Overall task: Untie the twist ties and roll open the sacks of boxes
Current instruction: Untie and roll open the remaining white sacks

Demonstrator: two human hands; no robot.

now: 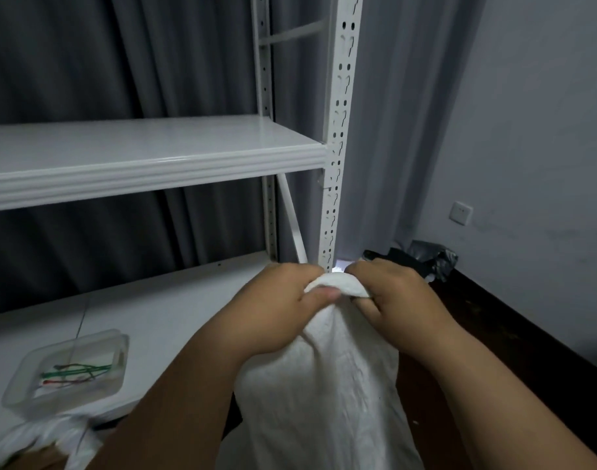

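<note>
One white sack [327,385] stood upright, neck up; left hand [276,310] and right hand [395,307] both curled tight, gripping bunched neck; several twist ties [76,373] in one tray [22,395].

Both hands meet at the gathered top of the sack [327,378], the left hand [283,308] and right hand [397,305] side by side, and that shared grip sits just in front of the rack's upright post [339,137]. The sack hangs below the grip, toward the person. Left of the grip and lower lies a tray [68,369] on the bottom shelf [147,300], with twist ties [75,371] in it. An upper shelf [147,157] runs above and to the left. Curtains [86,62] hang behind the rack. Beyond the grip, to the right, a crumpled bag [432,257] lies on the floor by the wall, below a wall socket [460,213].
</note>
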